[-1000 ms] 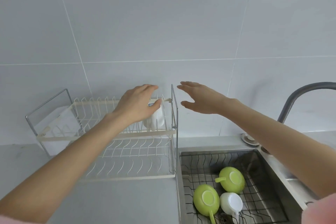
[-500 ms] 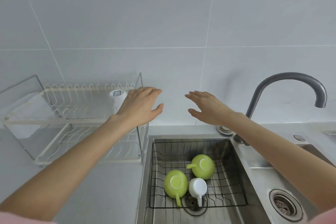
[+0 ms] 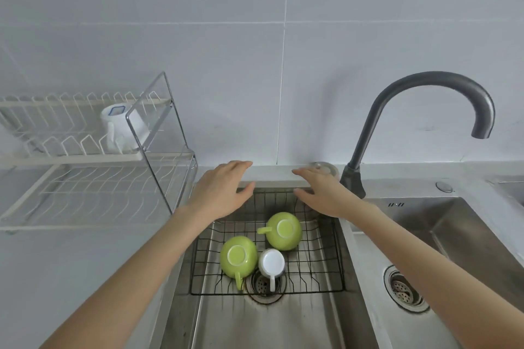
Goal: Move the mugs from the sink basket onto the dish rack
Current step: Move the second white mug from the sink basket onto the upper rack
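Hovering above the far edge of the sink basket (image 3: 337,261), the left hand (image 3: 219,193) and the right hand (image 3: 321,191) are both spread flat, palms down, fingers loosely apart, gripping nothing. Three mugs sit upside down in the black wire basket: a green mug (image 3: 284,231) toward its far side with the handle pointing left, a second green mug (image 3: 238,256) at its near left with the handle toward the near edge, and a small white mug (image 3: 271,263) touching that one on the right, over the drain. The dish rack (image 3: 85,157) stands on the counter left of the sink; a white mug (image 3: 124,129) rests inverted at the right end of its upper tier, behind the rack's chrome end frame. A dark curved faucet (image 3: 419,99) rises at the sink's far right corner, beside the right wrist.
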A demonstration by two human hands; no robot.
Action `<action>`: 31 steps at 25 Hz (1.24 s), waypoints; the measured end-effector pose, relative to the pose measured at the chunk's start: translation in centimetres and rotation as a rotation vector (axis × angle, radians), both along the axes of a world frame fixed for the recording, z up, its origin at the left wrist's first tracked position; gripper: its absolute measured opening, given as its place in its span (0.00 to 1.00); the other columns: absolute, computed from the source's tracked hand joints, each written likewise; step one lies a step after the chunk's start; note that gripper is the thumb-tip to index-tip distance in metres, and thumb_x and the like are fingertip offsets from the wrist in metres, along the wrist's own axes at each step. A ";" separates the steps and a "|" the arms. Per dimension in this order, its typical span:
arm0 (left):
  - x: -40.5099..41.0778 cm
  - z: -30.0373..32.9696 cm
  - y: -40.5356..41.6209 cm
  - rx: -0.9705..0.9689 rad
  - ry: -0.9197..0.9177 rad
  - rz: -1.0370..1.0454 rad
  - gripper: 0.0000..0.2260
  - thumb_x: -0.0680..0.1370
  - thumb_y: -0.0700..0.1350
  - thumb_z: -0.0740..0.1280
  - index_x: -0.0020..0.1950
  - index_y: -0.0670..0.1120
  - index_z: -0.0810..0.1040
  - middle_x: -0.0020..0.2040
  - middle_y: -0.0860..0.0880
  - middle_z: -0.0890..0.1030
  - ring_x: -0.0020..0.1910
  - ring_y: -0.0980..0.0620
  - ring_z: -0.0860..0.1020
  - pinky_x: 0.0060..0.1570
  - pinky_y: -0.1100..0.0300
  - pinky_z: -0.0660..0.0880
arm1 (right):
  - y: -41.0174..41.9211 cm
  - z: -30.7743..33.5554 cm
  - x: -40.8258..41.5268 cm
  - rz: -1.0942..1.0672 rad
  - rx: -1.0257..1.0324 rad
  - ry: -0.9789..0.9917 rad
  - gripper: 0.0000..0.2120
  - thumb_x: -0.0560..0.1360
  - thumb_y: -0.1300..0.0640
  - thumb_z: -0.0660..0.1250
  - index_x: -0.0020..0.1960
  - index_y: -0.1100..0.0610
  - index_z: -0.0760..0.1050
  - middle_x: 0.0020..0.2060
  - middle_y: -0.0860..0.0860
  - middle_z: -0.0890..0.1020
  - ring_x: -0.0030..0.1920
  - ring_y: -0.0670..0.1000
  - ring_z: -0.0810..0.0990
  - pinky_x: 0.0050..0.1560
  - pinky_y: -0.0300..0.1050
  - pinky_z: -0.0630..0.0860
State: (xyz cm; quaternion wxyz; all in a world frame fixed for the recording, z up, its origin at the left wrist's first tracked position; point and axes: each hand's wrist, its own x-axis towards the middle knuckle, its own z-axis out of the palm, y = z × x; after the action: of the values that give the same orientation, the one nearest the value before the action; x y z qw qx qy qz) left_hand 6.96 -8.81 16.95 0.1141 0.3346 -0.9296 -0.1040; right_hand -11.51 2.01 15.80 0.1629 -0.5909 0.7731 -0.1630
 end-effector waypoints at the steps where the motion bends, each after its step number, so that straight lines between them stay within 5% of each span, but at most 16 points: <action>1: -0.3 -1.0 0.2 0.038 0.018 0.012 0.22 0.77 0.52 0.57 0.70 0.49 0.61 0.71 0.49 0.67 0.67 0.48 0.67 0.61 0.53 0.67 | 0.2 -1.1 -0.3 -0.007 0.015 -0.036 0.24 0.76 0.54 0.59 0.70 0.57 0.61 0.68 0.57 0.69 0.66 0.56 0.68 0.67 0.47 0.62; 19: -3.4 -20.0 2.4 0.741 -0.065 0.287 0.23 0.74 0.48 0.64 0.68 0.44 0.65 0.67 0.43 0.72 0.65 0.45 0.71 0.63 0.53 0.67 | 0.4 -18.8 0.4 -0.207 0.336 -0.515 0.23 0.77 0.53 0.58 0.70 0.58 0.62 0.69 0.56 0.69 0.68 0.56 0.67 0.66 0.46 0.64; 26: -4.2 -24.7 3.0 0.843 -0.100 0.357 0.25 0.74 0.48 0.64 0.68 0.42 0.63 0.66 0.41 0.71 0.63 0.44 0.71 0.64 0.53 0.68 | -0.3 -22.8 1.7 -0.372 0.455 -0.656 0.22 0.76 0.50 0.60 0.68 0.57 0.65 0.64 0.57 0.74 0.65 0.56 0.70 0.58 0.42 0.67; 31: -4.3 -26.1 2.9 0.871 -0.038 0.394 0.18 0.75 0.43 0.63 0.63 0.39 0.68 0.60 0.39 0.74 0.56 0.42 0.76 0.56 0.53 0.73 | -0.5 -24.3 1.9 -0.398 0.454 -0.715 0.25 0.76 0.51 0.60 0.70 0.57 0.61 0.67 0.54 0.72 0.66 0.55 0.69 0.58 0.39 0.64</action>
State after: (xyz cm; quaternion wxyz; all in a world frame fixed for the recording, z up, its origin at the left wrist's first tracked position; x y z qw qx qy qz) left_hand 2.66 -5.88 -9.19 -0.0360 0.5231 -0.7203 -0.4541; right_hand -9.62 1.54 -8.51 0.5100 -0.2871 0.7829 -0.2112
